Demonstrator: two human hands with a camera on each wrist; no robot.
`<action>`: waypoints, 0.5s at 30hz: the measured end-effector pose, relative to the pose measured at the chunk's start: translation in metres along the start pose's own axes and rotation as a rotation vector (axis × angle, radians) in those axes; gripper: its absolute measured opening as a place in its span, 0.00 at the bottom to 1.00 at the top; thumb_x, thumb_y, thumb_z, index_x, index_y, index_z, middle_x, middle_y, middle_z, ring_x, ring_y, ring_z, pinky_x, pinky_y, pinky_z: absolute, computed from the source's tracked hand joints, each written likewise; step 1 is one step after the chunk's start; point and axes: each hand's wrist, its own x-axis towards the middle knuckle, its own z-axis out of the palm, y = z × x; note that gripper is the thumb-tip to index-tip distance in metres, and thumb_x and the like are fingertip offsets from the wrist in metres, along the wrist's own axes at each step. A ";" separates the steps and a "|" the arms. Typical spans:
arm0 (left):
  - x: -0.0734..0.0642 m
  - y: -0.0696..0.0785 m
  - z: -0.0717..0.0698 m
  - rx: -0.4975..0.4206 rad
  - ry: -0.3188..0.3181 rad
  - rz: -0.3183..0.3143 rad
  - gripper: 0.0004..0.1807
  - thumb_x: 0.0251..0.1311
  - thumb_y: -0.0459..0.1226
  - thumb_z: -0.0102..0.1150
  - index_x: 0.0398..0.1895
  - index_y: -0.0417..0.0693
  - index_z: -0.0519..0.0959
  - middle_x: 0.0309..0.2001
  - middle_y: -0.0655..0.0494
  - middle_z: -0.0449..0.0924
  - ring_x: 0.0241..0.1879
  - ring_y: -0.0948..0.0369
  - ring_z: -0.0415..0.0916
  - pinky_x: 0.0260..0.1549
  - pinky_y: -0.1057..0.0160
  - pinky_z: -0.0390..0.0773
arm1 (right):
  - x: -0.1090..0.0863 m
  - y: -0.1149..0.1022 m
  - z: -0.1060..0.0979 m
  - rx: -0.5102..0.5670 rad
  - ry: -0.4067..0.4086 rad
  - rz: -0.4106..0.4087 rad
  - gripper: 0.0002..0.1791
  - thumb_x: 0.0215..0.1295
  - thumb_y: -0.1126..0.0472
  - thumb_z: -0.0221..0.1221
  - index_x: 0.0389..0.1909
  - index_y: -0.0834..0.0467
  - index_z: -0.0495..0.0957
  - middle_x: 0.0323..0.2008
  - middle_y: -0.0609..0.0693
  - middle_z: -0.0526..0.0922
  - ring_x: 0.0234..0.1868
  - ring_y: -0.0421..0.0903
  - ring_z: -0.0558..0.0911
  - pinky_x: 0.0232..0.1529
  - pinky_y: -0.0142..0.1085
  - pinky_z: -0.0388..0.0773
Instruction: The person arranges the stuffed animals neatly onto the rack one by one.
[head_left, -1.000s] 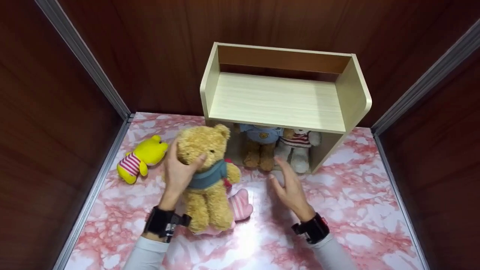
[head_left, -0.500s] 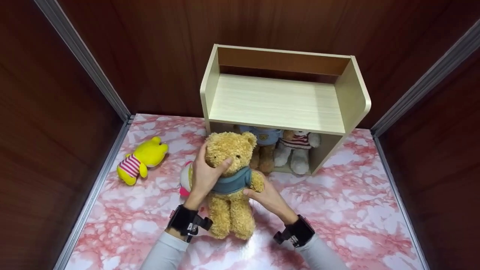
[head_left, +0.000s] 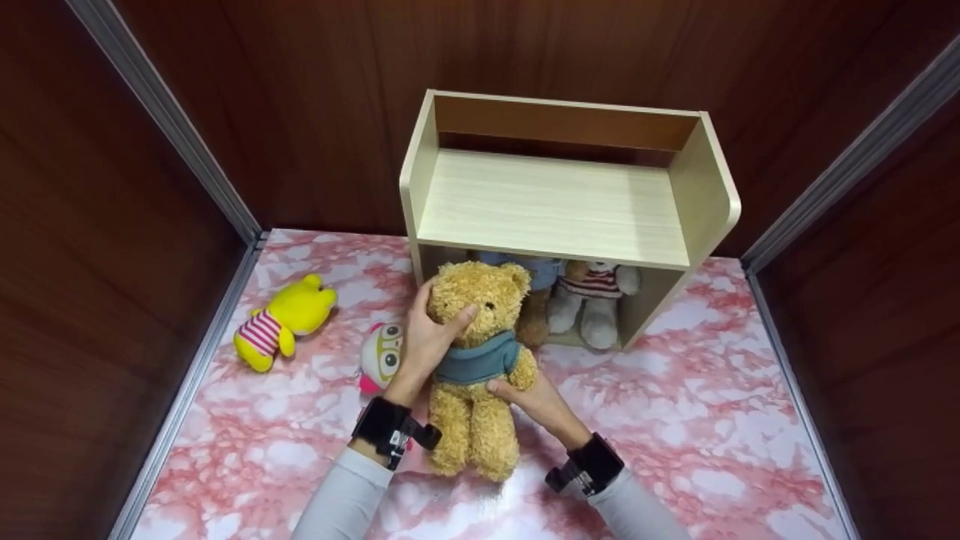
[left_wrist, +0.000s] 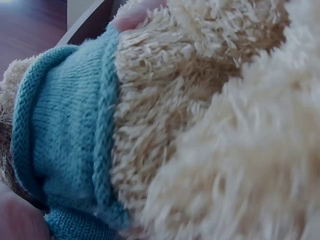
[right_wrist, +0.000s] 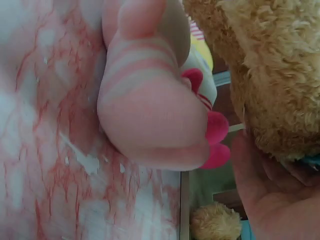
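Observation:
A golden teddy bear (head_left: 472,427) in a blue-green knitted sweater (left_wrist: 70,130) is held upright in front of the shelf. My left hand (head_left: 431,337) grips its head and side, the thumb across the face. Lower on the other side, my right hand (head_left: 544,405) holds the bear by its arm and flank, thumb in front. The right wrist view has the right hand (right_wrist: 270,200) against the fur, its fingers partly hidden behind the bear. Beneath the bear in that view lies a pink striped plush toy (right_wrist: 150,110), almost wholly hidden in the head view.
A pale wooden shelf (head_left: 555,202) stands at the back. Its lower compartment holds a brown bear (head_left: 534,319) in blue and a white plush (head_left: 598,326) in stripes. A white plush with yellow glasses (head_left: 379,352) and a yellow plush (head_left: 304,304) lie to the left.
The bear has moved right with my left hand, in front of the shelved brown bear. My right hand has come in and taken hold of its side. The plush with glasses has come into view.

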 end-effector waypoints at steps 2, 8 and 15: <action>0.002 0.001 0.004 -0.006 -0.012 -0.008 0.49 0.51 0.54 0.75 0.76 0.46 0.67 0.67 0.42 0.75 0.62 0.47 0.76 0.62 0.49 0.76 | 0.000 0.000 0.003 0.026 0.035 0.014 0.37 0.67 0.55 0.70 0.73 0.57 0.65 0.63 0.51 0.77 0.64 0.47 0.75 0.67 0.40 0.70; 0.001 -0.002 0.015 0.145 -0.070 0.069 0.64 0.53 0.73 0.64 0.82 0.42 0.54 0.77 0.38 0.61 0.74 0.43 0.62 0.72 0.43 0.62 | 0.008 -0.002 0.009 0.176 0.132 0.017 0.34 0.67 0.59 0.68 0.71 0.60 0.67 0.62 0.55 0.78 0.62 0.50 0.77 0.66 0.41 0.72; -0.008 -0.024 0.004 0.236 -0.103 0.272 0.48 0.72 0.66 0.48 0.82 0.44 0.56 0.77 0.39 0.59 0.75 0.43 0.59 0.72 0.42 0.62 | 0.016 0.000 0.001 0.345 0.268 0.079 0.31 0.63 0.67 0.68 0.66 0.62 0.69 0.57 0.57 0.80 0.54 0.50 0.81 0.58 0.40 0.79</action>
